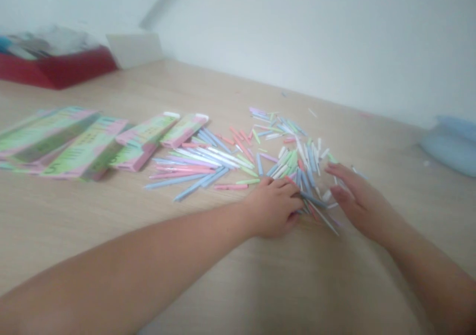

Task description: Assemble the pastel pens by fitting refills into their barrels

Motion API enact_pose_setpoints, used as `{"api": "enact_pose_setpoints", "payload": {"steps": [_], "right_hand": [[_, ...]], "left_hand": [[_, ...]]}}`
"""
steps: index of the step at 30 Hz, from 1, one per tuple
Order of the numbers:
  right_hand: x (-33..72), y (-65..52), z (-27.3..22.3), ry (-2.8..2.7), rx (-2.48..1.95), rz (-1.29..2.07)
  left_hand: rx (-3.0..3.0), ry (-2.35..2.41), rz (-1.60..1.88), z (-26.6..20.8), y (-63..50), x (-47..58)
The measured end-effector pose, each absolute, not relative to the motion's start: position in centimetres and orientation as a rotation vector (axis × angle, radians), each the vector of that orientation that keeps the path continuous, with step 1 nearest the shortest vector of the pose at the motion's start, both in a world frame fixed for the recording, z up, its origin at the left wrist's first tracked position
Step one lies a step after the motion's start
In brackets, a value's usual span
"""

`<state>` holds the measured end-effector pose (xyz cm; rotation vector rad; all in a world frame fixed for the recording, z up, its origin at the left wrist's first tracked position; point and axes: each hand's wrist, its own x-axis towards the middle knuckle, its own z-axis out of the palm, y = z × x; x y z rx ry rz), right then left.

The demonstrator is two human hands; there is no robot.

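Many thin pastel sticks (219,157) in pink, blue, green, white and purple lie in a loose heap on the wooden table (208,270); blur hides whether they are chalks, pens or something else. At the heap's near edge, my left hand (277,206) curls its fingers round several sticks (323,217), whose ends poke out to the right. My right hand (359,201) is open at the right side of the heap, thumb and fingers apart and turned toward the left hand. Small white pieces (327,195) lie by its thumb.
Slim green-and-pink boxes (85,149) lie in an overlapping row on the left. Behind them stand a red tray (80,67) full of items and a pale panel (136,49). A light blue object (451,146) sits at the far right by the white wall (316,42).
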<state>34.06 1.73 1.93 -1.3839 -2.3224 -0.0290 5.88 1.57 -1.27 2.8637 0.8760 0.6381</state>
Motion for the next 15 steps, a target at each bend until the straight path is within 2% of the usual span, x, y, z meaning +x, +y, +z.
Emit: {"api": "enact_pose_setpoints", "payload": {"steps": [5, 8, 11, 15], "right_hand": [[44.2, -8.1, -1.0, -2.182, -1.840, -0.252], [48.9, -12.7, -3.8, -2.091, -1.970, -0.227], [49.7, -14.9, -5.5, -2.118, -1.969, -0.212], [45.9, -14.3, -5.2, -2.247, -1.925, -0.158]], "left_hand": [[2.862, 0.875, 0.621, -1.3, 1.7, 5.8], [2.853, 0.879, 0.614, -1.3, 1.7, 5.9], [2.840, 0.882, 0.614, -1.3, 1.7, 5.9], [2.832, 0.886, 0.614, -1.1, 1.7, 5.8]]}}
